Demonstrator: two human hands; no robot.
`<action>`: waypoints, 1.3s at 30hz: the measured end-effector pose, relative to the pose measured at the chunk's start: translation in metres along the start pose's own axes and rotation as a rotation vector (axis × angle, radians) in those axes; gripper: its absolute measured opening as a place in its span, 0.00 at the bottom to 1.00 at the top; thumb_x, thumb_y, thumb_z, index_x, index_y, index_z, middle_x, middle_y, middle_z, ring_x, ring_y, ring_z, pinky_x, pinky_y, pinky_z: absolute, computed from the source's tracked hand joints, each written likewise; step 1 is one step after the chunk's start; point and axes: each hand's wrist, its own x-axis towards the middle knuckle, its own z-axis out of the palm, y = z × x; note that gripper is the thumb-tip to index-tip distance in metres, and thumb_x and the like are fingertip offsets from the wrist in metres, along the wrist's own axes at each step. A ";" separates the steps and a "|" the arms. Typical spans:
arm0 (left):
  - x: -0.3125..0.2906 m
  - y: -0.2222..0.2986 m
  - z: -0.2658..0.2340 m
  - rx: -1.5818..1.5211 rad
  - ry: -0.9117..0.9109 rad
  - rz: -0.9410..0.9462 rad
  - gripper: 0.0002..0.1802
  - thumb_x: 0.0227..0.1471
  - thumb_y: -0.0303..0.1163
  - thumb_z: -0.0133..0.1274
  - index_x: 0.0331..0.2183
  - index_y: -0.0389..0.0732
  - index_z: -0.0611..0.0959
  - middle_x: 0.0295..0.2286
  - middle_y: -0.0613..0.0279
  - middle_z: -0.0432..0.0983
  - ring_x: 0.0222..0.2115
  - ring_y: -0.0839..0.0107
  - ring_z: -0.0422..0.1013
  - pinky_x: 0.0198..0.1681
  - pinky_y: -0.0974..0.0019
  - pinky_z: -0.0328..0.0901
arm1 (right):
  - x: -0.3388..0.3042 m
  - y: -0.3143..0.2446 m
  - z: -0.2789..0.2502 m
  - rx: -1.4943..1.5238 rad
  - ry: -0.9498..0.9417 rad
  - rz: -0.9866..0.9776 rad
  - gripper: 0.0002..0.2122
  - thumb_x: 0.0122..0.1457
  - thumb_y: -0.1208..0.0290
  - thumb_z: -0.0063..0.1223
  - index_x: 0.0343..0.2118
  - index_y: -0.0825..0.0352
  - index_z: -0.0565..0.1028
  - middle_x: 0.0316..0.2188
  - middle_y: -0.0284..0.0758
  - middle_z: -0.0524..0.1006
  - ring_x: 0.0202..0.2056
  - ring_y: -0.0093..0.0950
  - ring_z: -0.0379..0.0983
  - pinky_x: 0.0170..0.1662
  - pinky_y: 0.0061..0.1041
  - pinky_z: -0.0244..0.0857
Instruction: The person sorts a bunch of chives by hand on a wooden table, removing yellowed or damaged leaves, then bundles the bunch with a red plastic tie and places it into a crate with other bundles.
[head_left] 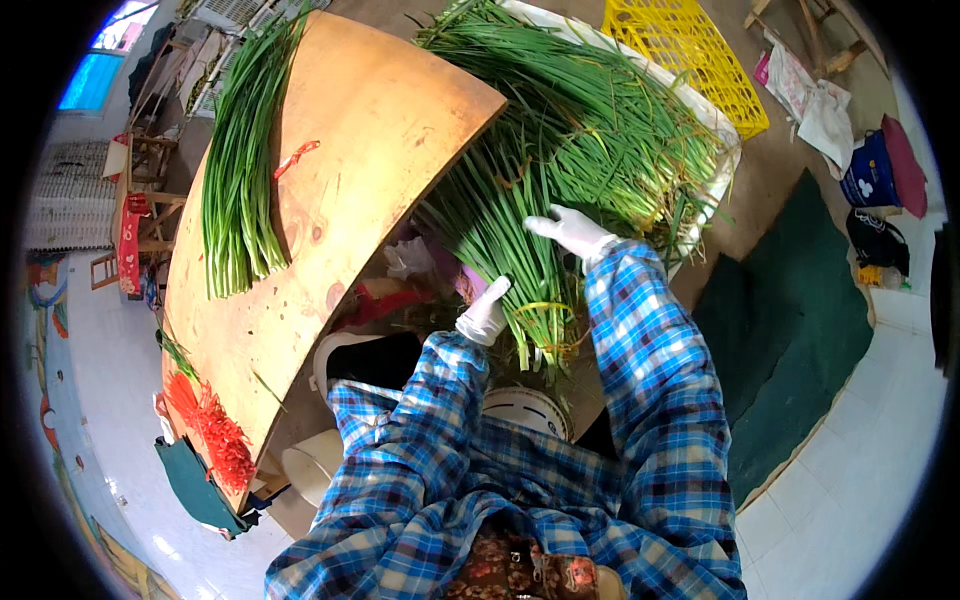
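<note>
In front of me is a bunch of garlic chives (pixel 515 235), long green leaves with pale cut ends toward me and a yellow band around the lower stems. My left hand (pixel 482 313), in a white glove, grips its left side; some of its fingers are hidden by the stems. Higher up on the right, my right hand (pixel 575 235), also gloved, rests with its fingers stretched out over the leaves. Beyond lies a large heap of loose chives (pixel 620 120) on a white sheet or sack (pixel 728 130). Another bunch of chives (pixel 240 170) lies on the wooden board at left.
The wooden board (pixel 370 110) slants along my left, carrying a red tie (pixel 297 158) and a pile of red ties (pixel 215 430). A white bucket (pixel 525 408) stands below the bunch. A yellow crate (pixel 690 60) is at the back, a dark green cloth (pixel 790 320) at right.
</note>
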 end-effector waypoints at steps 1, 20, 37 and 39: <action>0.007 -0.001 -0.013 0.041 -0.002 0.066 0.30 0.47 0.42 0.53 0.50 0.41 0.66 0.47 0.60 0.65 0.48 0.63 0.60 0.52 0.57 0.56 | -0.002 -0.014 0.008 0.034 0.032 0.014 0.44 0.46 0.49 0.56 0.56 0.78 0.49 0.54 0.51 0.58 0.57 0.39 0.52 0.57 0.33 0.47; -0.033 0.020 0.026 0.223 0.120 0.253 0.31 0.43 0.42 0.58 0.47 0.39 0.69 0.42 0.63 0.70 0.43 0.68 0.65 0.48 0.64 0.59 | -0.056 0.020 0.091 0.537 0.087 -0.377 0.36 0.44 0.72 0.61 0.55 0.70 0.54 0.48 0.40 0.66 0.48 0.29 0.63 0.53 0.24 0.55; -0.146 0.012 0.077 0.518 -0.131 0.261 0.37 0.38 0.36 0.64 0.49 0.36 0.67 0.42 0.64 0.69 0.43 0.74 0.64 0.50 0.68 0.58 | -0.195 0.032 0.135 0.674 0.318 -0.599 0.25 0.44 0.82 0.57 0.48 0.73 0.62 0.42 0.38 0.71 0.42 0.28 0.69 0.47 0.26 0.62; -0.171 0.020 0.089 0.569 -0.171 0.389 0.42 0.36 0.35 0.65 0.51 0.35 0.64 0.45 0.63 0.66 0.46 0.75 0.61 0.51 0.69 0.56 | -0.212 0.023 0.146 0.620 0.335 -0.690 0.26 0.44 0.81 0.57 0.48 0.73 0.62 0.42 0.37 0.71 0.42 0.27 0.68 0.47 0.26 0.61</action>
